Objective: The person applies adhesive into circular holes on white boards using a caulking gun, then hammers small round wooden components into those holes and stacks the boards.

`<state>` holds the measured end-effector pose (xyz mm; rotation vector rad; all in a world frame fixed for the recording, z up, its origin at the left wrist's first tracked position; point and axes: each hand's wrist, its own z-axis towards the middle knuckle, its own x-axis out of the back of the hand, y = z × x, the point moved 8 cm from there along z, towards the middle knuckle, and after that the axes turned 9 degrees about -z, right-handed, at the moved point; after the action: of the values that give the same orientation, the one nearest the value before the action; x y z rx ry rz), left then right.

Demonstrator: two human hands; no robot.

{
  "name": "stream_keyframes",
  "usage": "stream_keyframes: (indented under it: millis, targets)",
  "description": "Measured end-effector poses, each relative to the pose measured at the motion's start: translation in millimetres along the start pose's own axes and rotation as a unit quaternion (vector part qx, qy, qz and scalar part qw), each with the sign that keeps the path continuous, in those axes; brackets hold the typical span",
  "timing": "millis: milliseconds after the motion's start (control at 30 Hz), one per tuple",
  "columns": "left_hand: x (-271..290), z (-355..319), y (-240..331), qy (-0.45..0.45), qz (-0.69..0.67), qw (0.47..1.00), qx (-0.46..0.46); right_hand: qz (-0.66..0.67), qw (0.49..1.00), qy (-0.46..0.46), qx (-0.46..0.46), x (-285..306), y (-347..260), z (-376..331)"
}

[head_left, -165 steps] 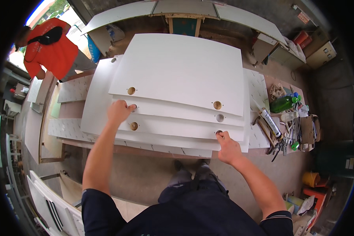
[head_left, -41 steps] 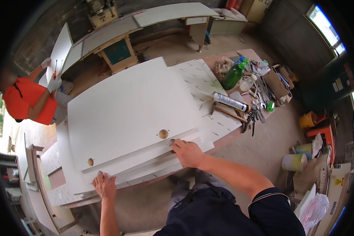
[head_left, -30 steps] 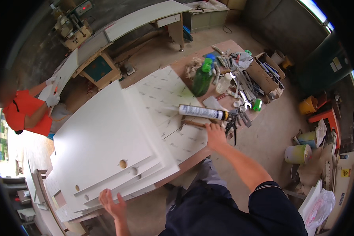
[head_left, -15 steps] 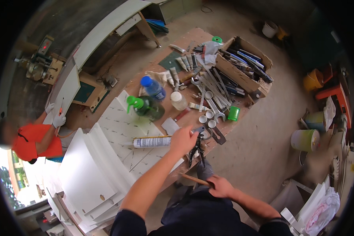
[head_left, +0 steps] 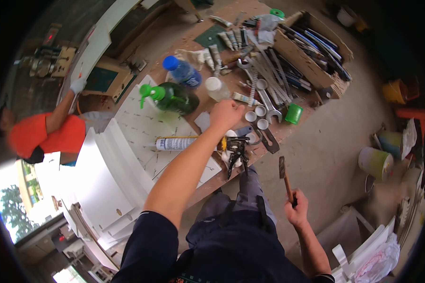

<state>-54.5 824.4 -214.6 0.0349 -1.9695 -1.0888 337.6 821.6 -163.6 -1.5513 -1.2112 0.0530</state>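
The right hand (head_left: 296,211) is low and to the right in the frame, away from the bench (head_left: 208,181). Its grip is closed tight around the wooden handle of a hammer (head_left: 284,175). The hammer points up, with its dark head at the top, over the bare floor.

The left hand (head_left: 225,114) reaches out over the middle of the bench. Its fingers are curled loosely and hold nothing. Just under it lie a caulking gun with a white tube (head_left: 177,143) and some black pliers (head_left: 236,152). Small white caps (head_left: 256,116) and a green cup (head_left: 293,113) sit just to its right, beside a row of wrenches (head_left: 264,89).

A green spray bottle (head_left: 170,97) and a bottle with a blue cap (head_left: 180,71) lie to the upper left of that hand. White boards (head_left: 104,184) are stacked at the left end of the bench. A person in an orange shirt (head_left: 45,133) stands at the far left.
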Motion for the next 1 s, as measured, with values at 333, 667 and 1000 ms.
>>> stream_keyframes:
  millis: [333, 667, 1000]
  targets:
    - [-46, -9, -7, 0.110, -0.091, 0.988, 0.066, 0.179, 0.983, 0.029, 0.000, -5, -39, 2]
    - [-70, 13, -1, 0.065, -0.070, 0.995, -0.030, 0.085, 0.994, 0.045, 0.060, -11, -101, -14]
    - [76, -279, 27, 0.098, -0.364, 0.911, -0.167, 0.326, 0.939, -0.114, -0.007, -89, -129, 2]
